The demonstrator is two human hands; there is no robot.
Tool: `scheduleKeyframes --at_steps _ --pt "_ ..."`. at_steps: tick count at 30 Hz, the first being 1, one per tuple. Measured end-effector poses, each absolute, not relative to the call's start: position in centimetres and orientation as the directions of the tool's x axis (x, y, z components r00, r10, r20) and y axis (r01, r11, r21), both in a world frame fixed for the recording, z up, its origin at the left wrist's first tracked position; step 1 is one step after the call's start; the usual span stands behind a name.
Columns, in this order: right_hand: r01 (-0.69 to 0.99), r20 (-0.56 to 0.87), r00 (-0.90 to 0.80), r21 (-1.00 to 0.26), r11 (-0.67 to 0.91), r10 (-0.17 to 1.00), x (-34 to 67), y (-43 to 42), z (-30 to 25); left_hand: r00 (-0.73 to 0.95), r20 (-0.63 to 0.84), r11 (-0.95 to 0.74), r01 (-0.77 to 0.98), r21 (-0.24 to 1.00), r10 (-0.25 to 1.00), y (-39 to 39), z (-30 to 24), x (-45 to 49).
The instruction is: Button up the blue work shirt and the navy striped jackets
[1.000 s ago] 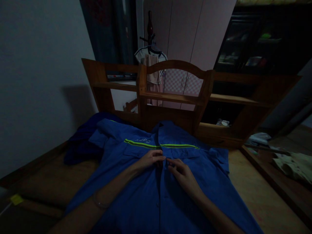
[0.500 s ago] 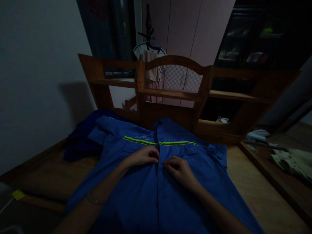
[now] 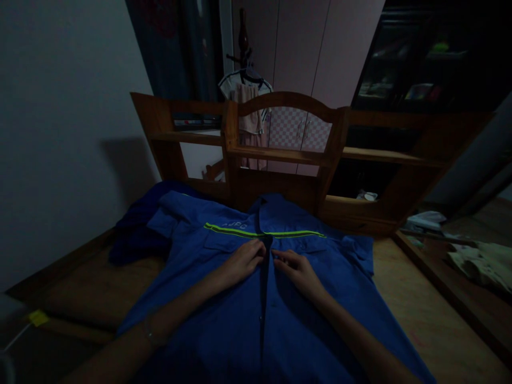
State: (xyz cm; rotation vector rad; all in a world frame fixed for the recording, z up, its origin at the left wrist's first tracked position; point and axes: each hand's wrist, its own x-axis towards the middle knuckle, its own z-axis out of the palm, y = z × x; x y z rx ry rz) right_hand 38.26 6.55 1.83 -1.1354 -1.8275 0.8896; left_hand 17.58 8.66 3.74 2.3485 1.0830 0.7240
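A blue work shirt point(image 3: 224, 314) with a yellow-green stripe across its chest lies spread in front of me, collar pointing away. My left hand point(image 3: 250, 257) pinches the shirt's front edge just below the stripe, on the left side of the opening. Facing it, my right hand point(image 3: 295, 266) has its thumb and fingers closed on the other front edge. Between and below the hands the two front edges stand slightly apart, leaving a dark gap. A small button shows lower down the front. The fingertips are partly hidden in the dim light.
Behind the shirt rises a wooden headboard point(image 3: 280, 154) with shelves. Darker blue cloth point(image 3: 136, 234) lies at the left by the wall. Bare board point(image 3: 404, 298) shows on the right, with pale cloth point(image 3: 476, 266) beyond the bed's rail. Clothes point(image 3: 248, 106) hang on a rack behind.
Both hands have shifted slightly right and up, pulling at the front edges. The shirt opening now gapes below the stripe, where the edges lay together before.
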Motion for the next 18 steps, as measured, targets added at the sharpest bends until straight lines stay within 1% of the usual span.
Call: scheduleKeyframes --at_steps 4,8,11,14,16,18 --pt "0.298 0.304 -0.248 -0.880 0.371 0.920 38.9 6.9 2.5 0.477 0.341 -0.582 0.585 0.564 0.810 9.0 4.2 19.7" --pt "0.345 0.362 -0.236 -0.837 0.426 0.902 39.3 6.9 2.8 0.456 0.355 -0.576 0.593 0.563 0.816 9.8 3.4 20.7" --pt "0.397 0.354 -0.250 -0.812 0.429 0.901 39.3 7.0 2.6 0.450 0.326 -0.550 0.584 0.597 0.831 9.9 2.8 20.4" --pt "0.427 0.335 -0.253 -0.803 0.416 0.908 39.1 7.1 2.2 0.465 0.262 -0.518 0.597 0.612 0.846 9.7 2.8 19.8" --pt "0.426 0.312 -0.254 -0.814 0.396 0.915 38.9 7.2 1.9 0.484 0.250 -0.528 0.610 0.591 0.839 9.6 2.8 19.6" --pt "0.390 0.282 -0.264 -0.843 0.370 0.922 38.7 7.2 1.7 0.517 0.251 -0.559 0.614 0.557 0.818 9.6 2.7 19.5"
